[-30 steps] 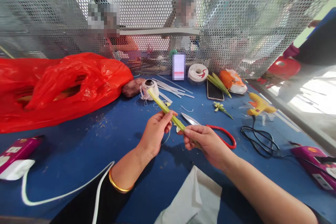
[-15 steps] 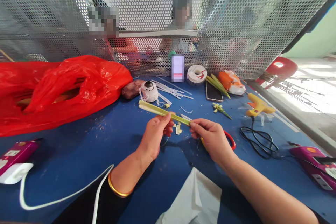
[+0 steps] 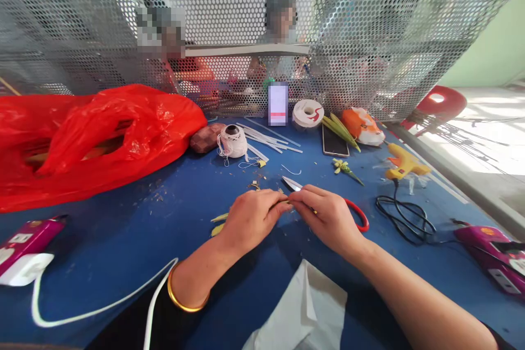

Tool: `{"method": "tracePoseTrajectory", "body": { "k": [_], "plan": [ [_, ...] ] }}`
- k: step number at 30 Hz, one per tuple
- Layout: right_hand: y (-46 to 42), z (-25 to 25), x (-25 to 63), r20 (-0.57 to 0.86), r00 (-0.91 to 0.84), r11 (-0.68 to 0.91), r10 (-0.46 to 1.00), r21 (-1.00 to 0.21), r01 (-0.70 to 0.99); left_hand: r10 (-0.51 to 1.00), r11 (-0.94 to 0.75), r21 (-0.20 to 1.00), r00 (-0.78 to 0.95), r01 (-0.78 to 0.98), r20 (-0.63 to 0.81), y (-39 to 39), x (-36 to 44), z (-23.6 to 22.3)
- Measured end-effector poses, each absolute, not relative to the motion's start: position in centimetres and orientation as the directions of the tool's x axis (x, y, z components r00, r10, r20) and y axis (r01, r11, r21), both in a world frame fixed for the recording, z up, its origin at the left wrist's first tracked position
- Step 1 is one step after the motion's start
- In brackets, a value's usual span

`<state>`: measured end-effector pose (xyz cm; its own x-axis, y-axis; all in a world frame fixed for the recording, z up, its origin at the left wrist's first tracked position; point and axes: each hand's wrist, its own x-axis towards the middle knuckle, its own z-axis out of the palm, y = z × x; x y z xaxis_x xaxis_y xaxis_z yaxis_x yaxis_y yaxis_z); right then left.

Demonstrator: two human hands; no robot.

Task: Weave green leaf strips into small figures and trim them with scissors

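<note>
Mid-frame, left hand (image 3: pixel 252 216) and right hand (image 3: pixel 326 213) pinch a smooth, yellow-green plant strip (image 3: pixel 217 229) running crosswise, forked end leftward.

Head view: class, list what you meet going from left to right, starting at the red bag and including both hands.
Red bag, left hand, right hand, yellow glue gun, rightmost purple device.

no wording or numbers were legible, white roll (image 3: pixel 308 120) bore red swirl mark (image 3: pixel 315 115), upright screen (image 3: pixel 278 99) showed blurred content with red bar (image 3: pixel 278 114), orange label (image 3: pixel 488 234) on purple power strip (image 3: pixel 484 251) was unreadable
</note>
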<state>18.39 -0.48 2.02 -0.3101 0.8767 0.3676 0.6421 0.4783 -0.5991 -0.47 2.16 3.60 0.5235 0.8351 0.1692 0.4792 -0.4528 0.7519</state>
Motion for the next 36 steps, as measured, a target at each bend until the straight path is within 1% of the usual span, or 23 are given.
{"method": "tracePoseTrajectory", "body": {
  "k": [2,4,7,10,12,14,15,17,18,19,22,24,27,30,33,36],
  "plan": [
    [-0.5,1.9,18.3,0.361,-0.309,0.472,0.880,-0.582,0.663,0.841,-0.426,0.761,0.524,0.489,0.135,2.1,-0.4,3.5],
    [-0.5,1.8,18.3,0.349,-0.279,0.441,0.895,-0.589,0.678,0.847,-0.408,0.753,0.522,0.517,0.100,2.0,-0.3,3.5],
    [-0.4,1.7,18.2,0.320,-0.204,0.371,0.925,-0.653,0.661,0.853,-0.388,0.742,0.519,0.547,0.064,2.0,-0.1,3.5],
    [-0.2,1.8,18.3,0.264,-0.169,0.313,0.950,-0.750,0.583,0.866,-0.327,0.784,0.499,0.528,0.025,2.1,0.0,3.4],
    [-0.1,2.0,18.3,0.208,-0.104,0.232,0.973,-0.859,0.457,0.882,-0.233,0.838,0.470,0.493,-0.030,2.2,0.0,3.4],
    [0.0,2.1,18.5,0.153,0.014,0.144,0.988,-0.957,0.250,0.892,-0.122,0.894,0.443,0.430,-0.091,2.3,0.0,3.3],
    [0.1,2.1,18.5,0.130,0.087,0.118,0.988,-0.984,0.131,0.893,-0.071,0.917,0.434,0.392,-0.117,2.3,0.0,3.2],
    [0.3,2.0,18.5,0.078,0.213,0.095,0.974,-0.993,-0.074,0.896,0.009,0.945,0.416,0.328,-0.153,2.4,0.0,3.2],
    [0.4,1.9,18.4,0.038,0.239,0.073,0.970,-0.987,-0.141,0.900,0.033,0.950,0.405,0.310,-0.163,2.4,0.1,3.2],
    [0.4,1.8,18.3,-0.004,0.226,0.037,0.974,-0.983,-0.180,0.904,0.045,0.952,0.393,0.303,-0.168,2.4,0.1,3.2],
    [0.3,1.5,17.6,-0.112,0.025,-0.105,0.993,-0.973,-0.204,0.913,0.016,0.939,0.379,0.344,-0.155,2.2,0.2,3.5],
    [0.1,1.4,17.2,-0.134,-0.062,-0.144,0.989,-0.965,-0.217,0.911,-0.039,0.916,0.390,0.399,-0.131,2.0,0.3,3.7],
    [-0.1,1.4,16.8,-0.115,-0.051,-0.124,0.992,-0.962,-0.244,0.907,-0.119,0.876,0.410,0.467,-0.096,1.7,0.4,3.9],
    [-0.2,1.4,16.7,-0.097,-0.038,-0.103,0.995,-0.966,-0.237,0.898,-0.142,0.863,0.430,0.485,-0.094,1.6,0.5,3.8],
    [-0.1,1.5,16.6,-0.109,-0.016,-0.110,0.994,-0.974,-0.196,0.889,-0.131,0.871,0.445,0.473,-0.108,1.6,0.5,3.7],
    [-0.1,1.6,16.5,-0.107,0.006,-0.105,0.994,-0.983,-0.152,0.884,-0.066,0.901,0.444,0.429,-0.147,1.6,0.5,3.6]
  ]
}}
